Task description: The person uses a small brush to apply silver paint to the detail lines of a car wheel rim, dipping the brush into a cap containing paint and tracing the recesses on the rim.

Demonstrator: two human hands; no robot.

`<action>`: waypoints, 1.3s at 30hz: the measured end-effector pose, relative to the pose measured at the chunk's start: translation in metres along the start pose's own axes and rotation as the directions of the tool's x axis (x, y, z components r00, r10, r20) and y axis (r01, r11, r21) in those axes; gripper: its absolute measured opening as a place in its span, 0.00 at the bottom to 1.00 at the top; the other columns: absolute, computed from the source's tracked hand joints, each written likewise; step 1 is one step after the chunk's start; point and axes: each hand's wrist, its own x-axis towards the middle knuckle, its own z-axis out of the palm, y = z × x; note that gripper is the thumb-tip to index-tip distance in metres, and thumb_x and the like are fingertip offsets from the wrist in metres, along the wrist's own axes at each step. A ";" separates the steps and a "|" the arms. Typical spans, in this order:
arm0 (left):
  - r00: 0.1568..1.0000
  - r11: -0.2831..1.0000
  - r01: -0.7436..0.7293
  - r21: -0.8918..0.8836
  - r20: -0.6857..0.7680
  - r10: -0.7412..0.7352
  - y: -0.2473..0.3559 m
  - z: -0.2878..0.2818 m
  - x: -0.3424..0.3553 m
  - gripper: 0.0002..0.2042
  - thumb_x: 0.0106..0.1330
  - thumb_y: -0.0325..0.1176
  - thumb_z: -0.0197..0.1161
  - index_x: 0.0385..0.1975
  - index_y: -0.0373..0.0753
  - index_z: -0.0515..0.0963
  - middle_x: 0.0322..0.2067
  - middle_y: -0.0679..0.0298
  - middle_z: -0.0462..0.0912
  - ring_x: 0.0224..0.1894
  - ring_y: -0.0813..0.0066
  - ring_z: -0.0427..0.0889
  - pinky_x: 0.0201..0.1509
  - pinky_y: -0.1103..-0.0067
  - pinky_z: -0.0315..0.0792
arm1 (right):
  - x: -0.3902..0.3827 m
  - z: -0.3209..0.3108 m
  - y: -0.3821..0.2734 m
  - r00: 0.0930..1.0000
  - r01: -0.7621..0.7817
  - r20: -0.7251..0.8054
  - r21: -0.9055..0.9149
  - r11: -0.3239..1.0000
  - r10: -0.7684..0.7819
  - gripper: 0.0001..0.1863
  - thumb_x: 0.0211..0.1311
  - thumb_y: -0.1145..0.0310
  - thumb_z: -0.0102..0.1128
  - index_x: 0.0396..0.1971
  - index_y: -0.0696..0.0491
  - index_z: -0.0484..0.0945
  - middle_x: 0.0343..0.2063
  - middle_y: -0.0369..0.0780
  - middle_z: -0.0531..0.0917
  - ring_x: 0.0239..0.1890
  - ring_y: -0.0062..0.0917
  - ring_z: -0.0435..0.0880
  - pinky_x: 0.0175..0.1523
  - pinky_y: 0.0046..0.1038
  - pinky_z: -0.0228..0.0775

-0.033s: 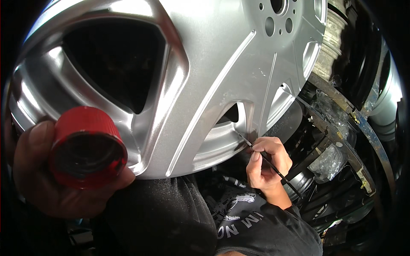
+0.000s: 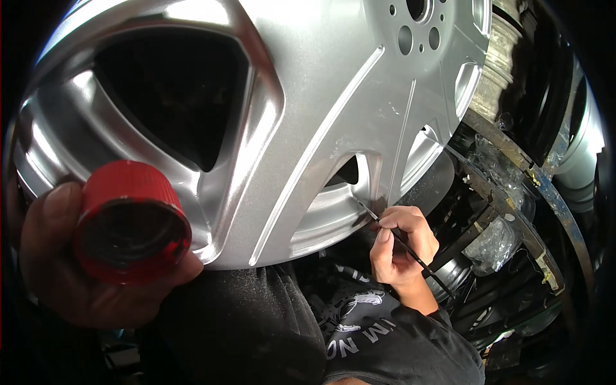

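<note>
A large silver alloy wheel rim (image 2: 321,96) fills the upper part of the view, close to me. My left hand (image 2: 70,269) at the lower left holds a red ribbed cap (image 2: 131,221) with its dark hollow side facing me, right in front of the rim's edge. My right hand (image 2: 401,247) pinches a thin black brush (image 2: 410,250) like a pen. The brush's tip rests on the rim at the foot of a spoke, beside a small opening (image 2: 350,173).
My dark trousers (image 2: 244,327) and a dark sleeve with white print (image 2: 385,346) lie below the rim. At the right are a curved rusty metal frame (image 2: 513,167), crumpled clear plastic (image 2: 491,240) and another wheel (image 2: 577,147) in shadow.
</note>
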 end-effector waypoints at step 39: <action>0.950 0.959 -0.257 -0.118 0.149 0.273 -0.001 0.009 0.042 0.29 0.56 0.33 0.72 0.57 0.39 0.67 0.67 0.34 0.55 0.62 0.46 0.69 0.51 0.68 0.79 | -0.020 0.000 -0.010 0.965 -0.212 0.251 0.915 0.344 -0.072 0.05 0.66 0.76 0.61 0.38 0.62 0.81 0.38 0.48 0.86 0.41 0.35 0.87 0.46 0.30 0.79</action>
